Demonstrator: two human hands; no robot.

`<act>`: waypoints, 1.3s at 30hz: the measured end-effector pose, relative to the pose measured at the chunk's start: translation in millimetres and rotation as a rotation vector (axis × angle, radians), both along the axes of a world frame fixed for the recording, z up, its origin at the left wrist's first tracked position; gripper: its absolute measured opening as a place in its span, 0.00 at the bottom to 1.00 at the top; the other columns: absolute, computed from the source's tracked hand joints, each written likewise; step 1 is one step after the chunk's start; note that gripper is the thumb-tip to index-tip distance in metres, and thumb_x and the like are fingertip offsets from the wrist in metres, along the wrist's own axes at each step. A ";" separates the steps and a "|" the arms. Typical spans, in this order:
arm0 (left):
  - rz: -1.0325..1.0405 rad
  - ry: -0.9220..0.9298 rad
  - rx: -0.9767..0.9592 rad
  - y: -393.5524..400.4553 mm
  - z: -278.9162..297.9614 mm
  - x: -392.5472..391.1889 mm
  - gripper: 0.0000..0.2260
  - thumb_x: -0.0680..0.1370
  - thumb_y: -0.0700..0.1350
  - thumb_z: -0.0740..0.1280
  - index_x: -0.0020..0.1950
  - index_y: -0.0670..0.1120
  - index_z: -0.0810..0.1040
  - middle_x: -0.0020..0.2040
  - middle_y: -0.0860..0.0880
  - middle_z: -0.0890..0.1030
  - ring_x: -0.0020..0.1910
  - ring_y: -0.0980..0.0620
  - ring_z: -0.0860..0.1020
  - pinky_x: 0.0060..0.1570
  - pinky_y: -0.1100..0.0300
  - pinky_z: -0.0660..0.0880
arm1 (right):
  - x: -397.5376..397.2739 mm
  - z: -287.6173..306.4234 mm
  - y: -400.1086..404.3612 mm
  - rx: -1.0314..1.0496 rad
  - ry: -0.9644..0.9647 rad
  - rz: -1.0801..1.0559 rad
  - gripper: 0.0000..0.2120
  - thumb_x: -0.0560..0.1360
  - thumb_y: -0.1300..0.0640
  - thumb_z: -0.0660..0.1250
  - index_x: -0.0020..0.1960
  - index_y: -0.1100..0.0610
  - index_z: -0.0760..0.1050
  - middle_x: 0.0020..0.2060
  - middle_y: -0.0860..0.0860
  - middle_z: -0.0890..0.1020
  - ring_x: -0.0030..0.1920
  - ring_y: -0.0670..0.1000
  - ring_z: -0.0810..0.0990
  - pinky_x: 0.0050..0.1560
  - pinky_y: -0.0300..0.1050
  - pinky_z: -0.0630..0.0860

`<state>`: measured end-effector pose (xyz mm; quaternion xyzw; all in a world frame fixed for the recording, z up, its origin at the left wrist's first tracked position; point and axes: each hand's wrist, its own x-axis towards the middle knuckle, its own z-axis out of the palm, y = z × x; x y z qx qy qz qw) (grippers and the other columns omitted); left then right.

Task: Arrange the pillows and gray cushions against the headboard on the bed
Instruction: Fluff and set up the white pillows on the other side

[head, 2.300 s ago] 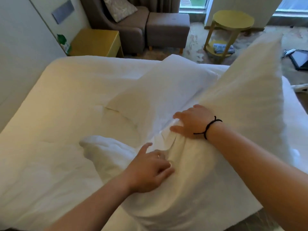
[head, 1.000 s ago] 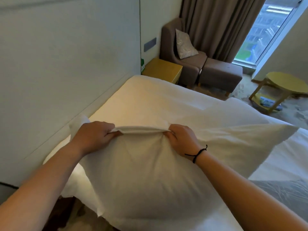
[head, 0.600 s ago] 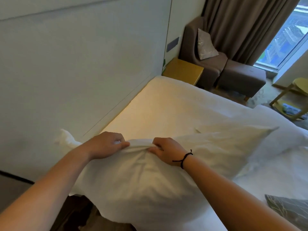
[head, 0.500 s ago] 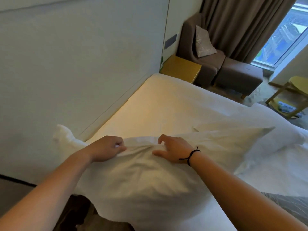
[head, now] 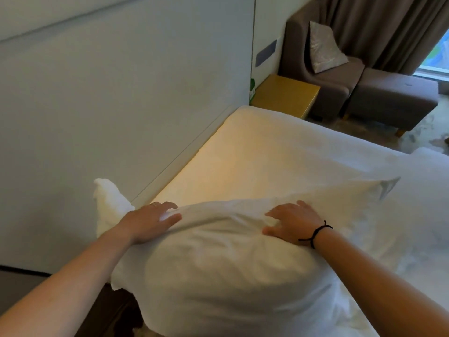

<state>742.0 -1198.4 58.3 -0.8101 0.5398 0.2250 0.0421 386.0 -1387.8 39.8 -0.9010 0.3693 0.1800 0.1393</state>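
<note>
Room: hotel-style bedroom seen from the bedside, pale padded headboard (head: pixel 121 93) filling the wall beyond the left hand
Bed (head: pixel 255 152): white sheet, warm light across the stretch ahead of both hands, its long edge touching the headboard
White pillow (head: pixel 218 259): plump, lying at the near end of the bed under both hands; one corner sticks up against the headboard just left of the left hand, the opposite corner points out past the right hand
Left hand (head: pixel 148 221): palm down on the pillow's upper edge, fingers straight and spread, pressing the fabric, a ring on one finger; nothing gripped
Right hand (head: pixel 291 223): flat on the pillow top, fingers extended and fanned toward the left hand, released, resting on the cloth
Wristband (head: pixel 315 233): thin black cord round the right wrist
Second white pillow (head: pixel 427 166): partly seen at the frame edge, well beyond the right hand
Nightstand (head: pixel 284 96): yellow top, far ahead of the hands, beside the bed's far corner
Armchair (head: pixel 323 79): brown, behind the nightstand, with a silver-gray cushion (head: pixel 325 47) propped upright on its seat
Ottoman (head: pixel 393 98): brown, just beside the armchair
Curtain (head: pixel 384 27): brown drape behind the chair, window sliver at the right edge
</note>
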 end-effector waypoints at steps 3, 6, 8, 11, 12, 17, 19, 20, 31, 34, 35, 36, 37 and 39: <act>-0.092 -0.074 0.141 7.8 3.8 12.1 0.40 0.62 0.84 0.51 0.71 0.68 0.62 0.65 0.60 0.76 0.61 0.55 0.75 0.57 0.52 0.72 | 5.5 0.8 -5.7 -0.026 -0.015 0.033 0.21 0.79 0.37 0.52 0.52 0.47 0.79 0.53 0.47 0.81 0.53 0.53 0.77 0.54 0.48 0.67; -0.095 -0.127 0.203 4.0 11.5 32.4 0.29 0.63 0.81 0.56 0.60 0.70 0.68 0.57 0.62 0.80 0.54 0.56 0.77 0.53 0.54 0.73 | 18.1 2.2 -11.6 -0.097 -0.055 0.031 0.19 0.82 0.45 0.51 0.41 0.53 0.74 0.42 0.49 0.80 0.43 0.54 0.76 0.50 0.48 0.70; -0.072 -0.101 0.221 -4.8 15.3 47.9 0.15 0.70 0.73 0.58 0.46 0.64 0.72 0.51 0.60 0.81 0.50 0.55 0.77 0.51 0.54 0.74 | 31.3 1.7 -15.8 -0.174 -0.097 0.027 0.17 0.83 0.49 0.51 0.44 0.53 0.73 0.43 0.50 0.80 0.42 0.54 0.77 0.48 0.46 0.68; -0.040 -0.098 0.165 -19.8 13.9 67.2 0.14 0.78 0.64 0.57 0.40 0.59 0.73 0.46 0.56 0.81 0.46 0.53 0.77 0.45 0.55 0.73 | 53.7 6.6 -28.0 -0.282 -0.158 -0.046 0.13 0.82 0.55 0.53 0.42 0.54 0.70 0.41 0.52 0.80 0.41 0.55 0.78 0.40 0.46 0.65; -0.030 -0.108 0.121 -25.1 12.1 74.2 0.14 0.79 0.62 0.57 0.40 0.57 0.74 0.45 0.55 0.81 0.45 0.52 0.77 0.42 0.55 0.72 | 60.7 11.1 -34.7 -0.318 -0.169 -0.077 0.13 0.82 0.56 0.53 0.40 0.54 0.68 0.40 0.52 0.80 0.39 0.55 0.77 0.39 0.47 0.65; -0.063 -0.175 -0.109 -50.3 33.9 106.6 0.15 0.79 0.59 0.58 0.39 0.53 0.75 0.40 0.54 0.81 0.42 0.50 0.79 0.37 0.55 0.71 | 101.7 52.0 -75.8 -0.453 -0.181 -0.135 0.14 0.81 0.58 0.56 0.38 0.56 0.72 0.35 0.54 0.78 0.37 0.57 0.77 0.43 0.52 0.74; -0.092 -0.236 -0.185 -58.1 55.6 120.4 0.14 0.79 0.58 0.58 0.41 0.52 0.76 0.40 0.53 0.81 0.43 0.47 0.80 0.37 0.55 0.70 | 128.9 77.2 -97.8 -0.440 -0.264 -0.168 0.16 0.82 0.54 0.56 0.36 0.56 0.70 0.34 0.54 0.77 0.37 0.57 0.77 0.45 0.53 0.73; -0.096 -0.266 -0.228 -61.9 68.7 128.0 0.14 0.79 0.59 0.58 0.42 0.52 0.76 0.40 0.52 0.81 0.43 0.46 0.80 0.37 0.55 0.70 | 146.5 91.3 -112.1 -0.453 -0.318 -0.173 0.17 0.82 0.53 0.55 0.36 0.56 0.70 0.34 0.54 0.77 0.37 0.58 0.76 0.45 0.53 0.72; 0.202 -0.109 -0.328 -127.4 39.0 200.1 0.18 0.80 0.64 0.52 0.61 0.58 0.74 0.55 0.50 0.83 0.55 0.43 0.80 0.47 0.53 0.74 | 401.7 51.3 -185.6 0.171 -0.563 -0.541 0.36 0.77 0.33 0.54 0.79 0.45 0.46 0.80 0.53 0.46 0.78 0.58 0.41 0.75 0.62 0.47; 0.238 0.016 -0.204 -127.3 -5.0 197.9 0.31 0.74 0.74 0.50 0.73 0.63 0.60 0.62 0.52 0.80 0.60 0.45 0.79 0.53 0.50 0.74 | 415.1 -30.7 -113.6 0.333 -0.500 -0.613 0.44 0.68 0.21 0.48 0.77 0.38 0.38 0.78 0.46 0.38 0.78 0.53 0.37 0.73 0.66 0.43; 0.249 0.038 -0.190 -124.7 -15.8 198.3 0.35 0.70 0.78 0.50 0.72 0.63 0.61 0.61 0.53 0.81 0.59 0.46 0.79 0.51 0.51 0.74 | 413.1 -44.9 -100.3 0.337 -0.517 -0.638 0.44 0.65 0.19 0.46 0.75 0.35 0.38 0.78 0.43 0.37 0.78 0.51 0.37 0.72 0.68 0.42; 0.255 0.049 -0.181 -122.0 -22.7 199.3 0.36 0.67 0.80 0.49 0.68 0.62 0.65 0.58 0.54 0.82 0.57 0.47 0.80 0.49 0.52 0.74 | 410.5 -52.7 -93.7 0.333 -0.540 -0.649 0.44 0.64 0.18 0.45 0.74 0.33 0.38 0.78 0.41 0.38 0.78 0.49 0.37 0.72 0.68 0.42; 0.251 0.053 -0.189 -119.0 -26.4 201.0 0.36 0.65 0.81 0.50 0.62 0.60 0.70 0.54 0.54 0.83 0.53 0.48 0.81 0.46 0.54 0.75 | 407.9 -55.5 -90.6 0.328 -0.568 -0.663 0.44 0.64 0.17 0.46 0.74 0.32 0.38 0.78 0.40 0.38 0.78 0.48 0.37 0.73 0.67 0.42; 0.212 0.048 -0.256 -115.6 -24.3 205.5 0.30 0.68 0.78 0.51 0.48 0.54 0.74 0.45 0.53 0.82 0.46 0.49 0.81 0.43 0.55 0.76 | 404.3 -55.2 -89.5 0.311 -0.629 -0.690 0.44 0.64 0.18 0.49 0.74 0.32 0.39 0.78 0.40 0.40 0.78 0.46 0.39 0.74 0.65 0.43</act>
